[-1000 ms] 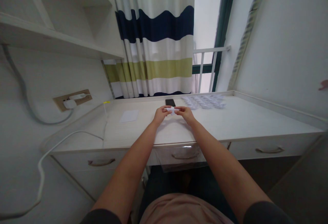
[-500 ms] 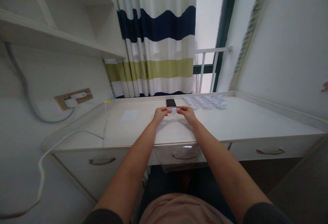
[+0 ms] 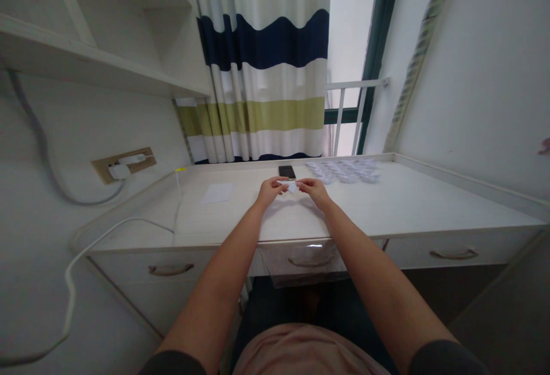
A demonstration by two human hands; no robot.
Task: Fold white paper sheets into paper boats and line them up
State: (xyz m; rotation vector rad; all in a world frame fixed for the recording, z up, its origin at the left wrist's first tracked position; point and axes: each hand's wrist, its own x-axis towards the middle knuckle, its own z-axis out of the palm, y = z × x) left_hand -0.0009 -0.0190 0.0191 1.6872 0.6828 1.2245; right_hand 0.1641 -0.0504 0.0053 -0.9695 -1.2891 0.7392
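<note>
Between my two hands is a small piece of folded white paper (image 3: pixel 292 188), held just above the white desk (image 3: pixel 292 220). My left hand (image 3: pixel 270 189) pinches its left side between thumb and fingers. On the opposite side, my right hand (image 3: pixel 313 189) grips the paper's right edge with closed fingertips. The folds are too small to make out clearly. Just beyond my fingers lies a dark phone-like rectangle (image 3: pixel 287 172).
Several folded white paper pieces (image 3: pixel 344 170) lie in rows at the back right. A flat white sheet (image 3: pixel 217 193) rests on the left. A white cable (image 3: pixel 124 222) crosses the desk's left end. Clear plastic (image 3: pixel 305 266) hangs over the middle drawer.
The paper between my hands has shifted slightly, and its lower part shows a little more. My right fingers have moved a touch. The arms stay almost still.
</note>
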